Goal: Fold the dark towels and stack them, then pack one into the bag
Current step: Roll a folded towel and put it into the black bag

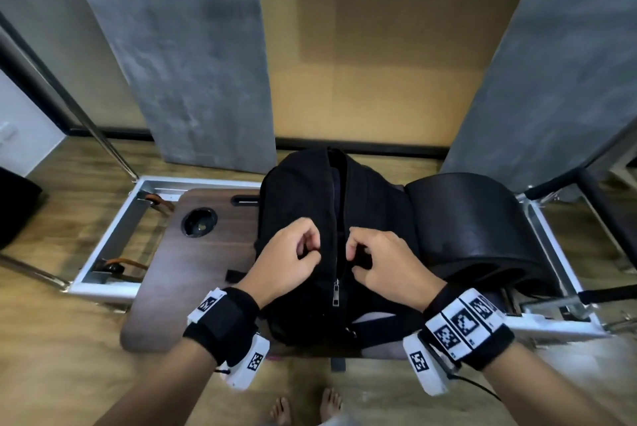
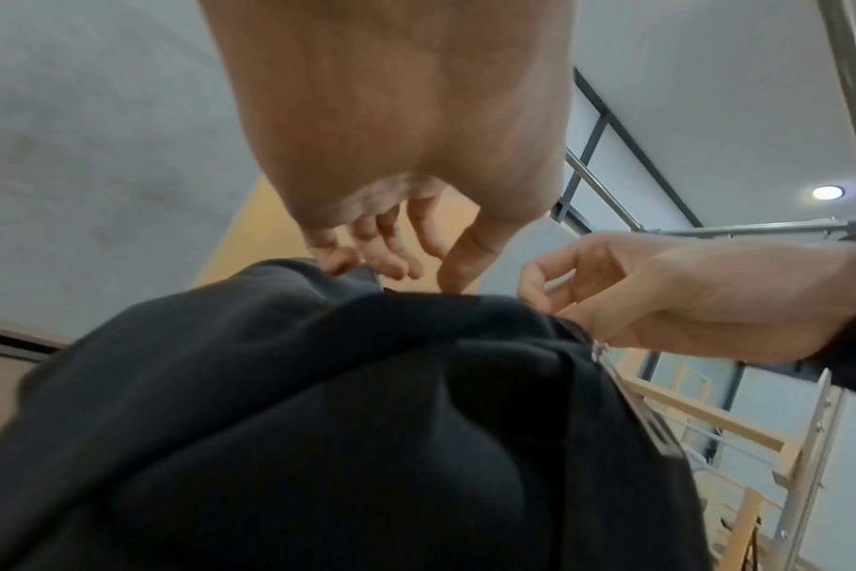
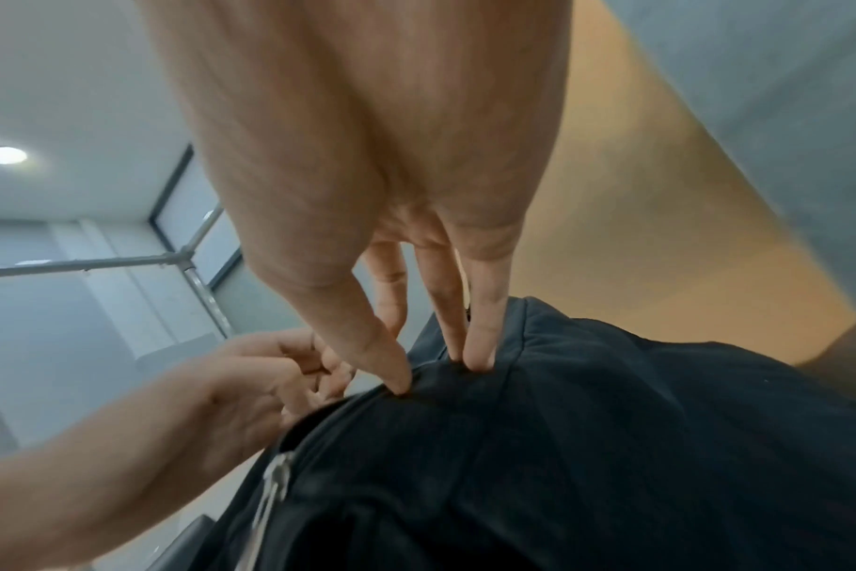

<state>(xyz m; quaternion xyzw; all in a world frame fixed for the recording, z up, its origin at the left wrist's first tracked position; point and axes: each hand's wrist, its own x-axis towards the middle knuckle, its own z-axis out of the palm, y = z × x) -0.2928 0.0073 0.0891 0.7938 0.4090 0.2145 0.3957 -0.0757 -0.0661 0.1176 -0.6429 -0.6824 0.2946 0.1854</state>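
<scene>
**Spreading the bag mouth: snag and slip risks**

Holding the bag (image 1: 303, 219) at the table's (image 1: 193, 274) centre, your two hands sit either side of the partly open zip. Your left hand (image 1: 289, 260), at 9 o'clock of the zip, has curled fingers pinching the left lip of the opening. Your right hand (image 1: 382, 263), at 3 o'clock, presses thumb and fingertips (image 3: 479, 347) into the right lip, gripping the fabric. The zip pull (image 1: 335, 292) hangs at 6 o'clock, below both hands. A folded dark towel (image 1: 475, 229) lies at 3 o'clock of the bag, touching its side.

Findings, as judgement: the opening looks narrow. A thick folded towel could catch on the zip teeth, or unfold as you push it in. Soft fabric may slip from fingertip pinches, letting the mouth close. Releasing one hand to fetch the towel would let that lip sag.
</scene>
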